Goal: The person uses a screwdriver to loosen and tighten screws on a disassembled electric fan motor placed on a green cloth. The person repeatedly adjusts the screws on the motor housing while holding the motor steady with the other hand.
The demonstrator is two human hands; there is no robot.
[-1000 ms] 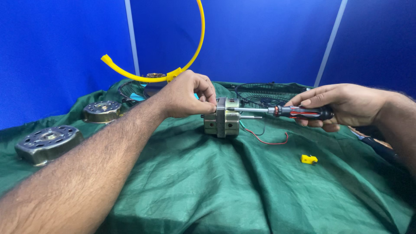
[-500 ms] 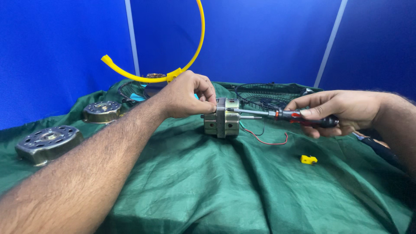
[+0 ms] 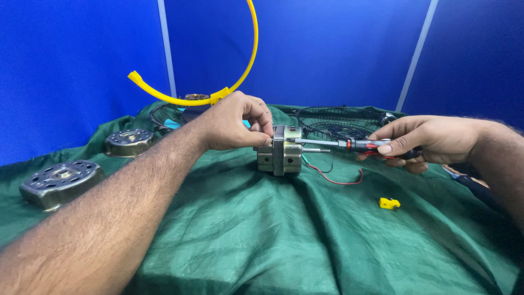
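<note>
a small metal motor block [image 3: 281,157], silvery and boxy, sits on its side on the green cloth, its thin shaft pointing right, red and black wires trailing beside it. a screwdriver [image 3: 349,145] with a red-and-black handle lies level, tip against the motor's upper face.

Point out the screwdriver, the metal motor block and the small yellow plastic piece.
Red-and-black-handled screwdriver [image 3: 364,145], head view, on the handle.
Grey metal motor block [image 3: 281,154], head view, on its side face.
Small yellow plastic piece [image 3: 389,204], head view, on its top.

A green cloth [image 3: 262,240] covers the desk, with two round metal covers [image 3: 61,181] [image 3: 129,142] at nine o'clock. A curved yellow strip [image 3: 240,76] rises at eleven o'clock, a black wire grille [image 3: 341,121] lies at one o'clock, and a small yellow piece [image 3: 389,204] sits at four o'clock.
</note>
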